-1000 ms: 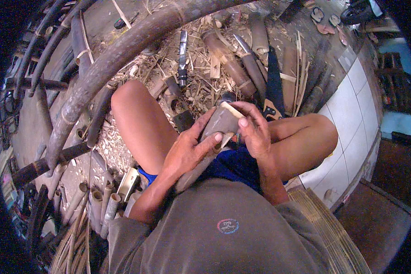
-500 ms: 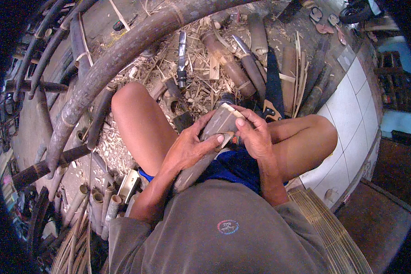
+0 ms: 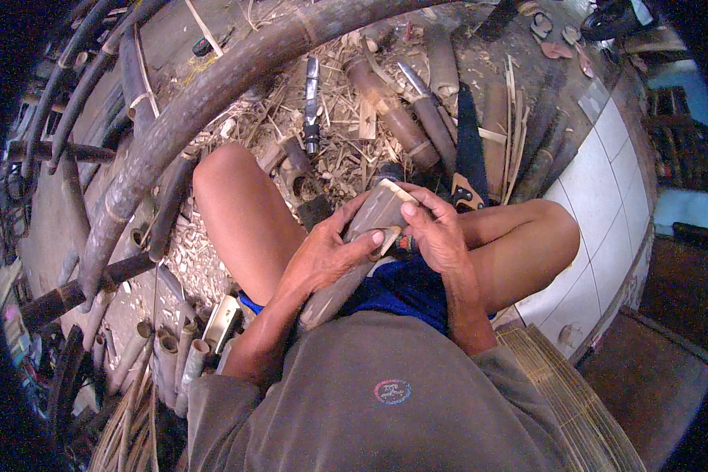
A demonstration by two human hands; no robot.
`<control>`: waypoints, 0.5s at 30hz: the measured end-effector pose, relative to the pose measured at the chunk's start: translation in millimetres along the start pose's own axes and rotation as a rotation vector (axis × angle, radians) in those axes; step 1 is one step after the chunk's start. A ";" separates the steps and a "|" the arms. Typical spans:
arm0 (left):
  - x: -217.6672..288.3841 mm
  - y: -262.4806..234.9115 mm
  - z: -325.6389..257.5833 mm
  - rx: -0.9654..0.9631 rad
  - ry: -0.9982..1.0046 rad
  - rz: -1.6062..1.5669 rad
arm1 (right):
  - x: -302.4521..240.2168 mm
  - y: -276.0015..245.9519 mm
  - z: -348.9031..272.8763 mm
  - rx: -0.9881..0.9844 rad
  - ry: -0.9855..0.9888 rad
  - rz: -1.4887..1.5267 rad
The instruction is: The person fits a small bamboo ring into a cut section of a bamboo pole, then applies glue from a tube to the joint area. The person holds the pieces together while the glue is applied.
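Observation:
Between both hands, a split piece of bamboo (image 3: 342, 291) slants across my lap, its near end against my shirt and its pale cut end pointing away. My left hand (image 3: 334, 248) grips it from the left, with the thumb at a pale pointed cut on its side. On the far right, near the cut end, my right hand (image 3: 436, 232) holds the same piece, thumb pressed on its upper edge. The fingers beneath the bamboo are mostly hidden.
A long bamboo pole (image 3: 189, 110) arches over the left. Ahead lie a large knife (image 3: 312, 106), another blade (image 3: 414, 79) and a hand saw (image 3: 470, 141) among shavings and bamboo sections (image 3: 393, 114). Upright bamboo tubes (image 3: 167, 362) stand at left; a slatted mat (image 3: 566, 393) lies at right.
Hardly anything differs. The right thumb and the bamboo's cut end have shifted very slightly; both hands keep their hold.

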State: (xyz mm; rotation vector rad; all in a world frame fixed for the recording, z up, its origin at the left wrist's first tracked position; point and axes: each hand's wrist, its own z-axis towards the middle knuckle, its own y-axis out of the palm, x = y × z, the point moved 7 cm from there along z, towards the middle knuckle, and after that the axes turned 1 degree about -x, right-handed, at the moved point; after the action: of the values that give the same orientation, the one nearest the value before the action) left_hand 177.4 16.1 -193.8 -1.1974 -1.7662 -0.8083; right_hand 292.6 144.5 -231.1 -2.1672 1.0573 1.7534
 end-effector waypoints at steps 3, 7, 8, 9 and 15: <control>-2.1 -1.5 2.4 0.019 0.060 0.036 | 3.1 -1.6 0.8 0.005 0.033 -0.019; -6.6 -3.0 3.5 -0.001 -0.010 -0.020 | 3.4 0.3 3.3 0.014 0.062 -0.037; -7.3 -4.2 4.0 0.004 -0.008 -0.022 | 2.5 2.4 4.5 0.016 0.060 -0.035; -9.2 -5.2 4.8 0.008 -0.006 -0.024 | 1.0 4.6 5.1 0.020 0.057 -0.018; -8.3 -10.4 6.1 0.001 0.008 -0.076 | -9.0 13.1 9.3 0.019 -0.004 -0.038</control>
State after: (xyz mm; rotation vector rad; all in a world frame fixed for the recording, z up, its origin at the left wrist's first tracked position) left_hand 167.5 14.4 -204.5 -1.1305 -1.8148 -0.8549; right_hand 276.7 143.6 -221.7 -2.1577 1.0202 1.7235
